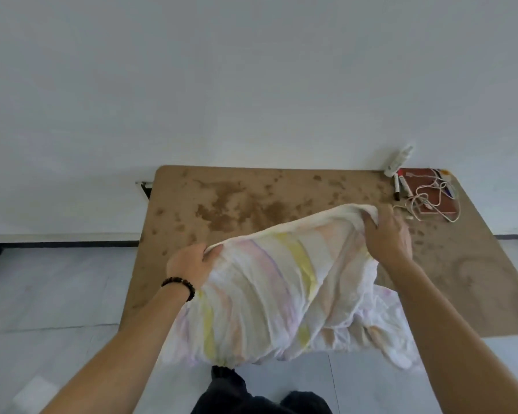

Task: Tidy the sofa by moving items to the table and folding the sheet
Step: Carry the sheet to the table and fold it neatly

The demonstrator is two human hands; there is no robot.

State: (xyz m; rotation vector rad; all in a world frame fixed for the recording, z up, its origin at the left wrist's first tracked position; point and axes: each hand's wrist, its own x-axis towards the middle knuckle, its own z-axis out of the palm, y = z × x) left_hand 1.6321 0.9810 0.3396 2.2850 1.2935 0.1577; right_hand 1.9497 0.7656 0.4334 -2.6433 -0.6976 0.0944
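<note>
Both hands hold the sheet (269, 291) up over the near edge of the desk (281, 189). The left hand (189, 264) has its fingers curled round one bunched corner; the right hand (388, 234) pinches the other. Markers (401, 186), a cable (431, 201) and a bottle (399, 159) lie at the far right corner.

Both forearms are bare right up to the edge of the frame. A bracelet (180, 286) of small round beads, dark brown to black, sits snug round the wrist behind the left hand (189, 264). At the bottom edge are loose, near-black trousers (251, 398). Whether the dark rounded tip above them is a shoe or a knee is unclear.
</note>
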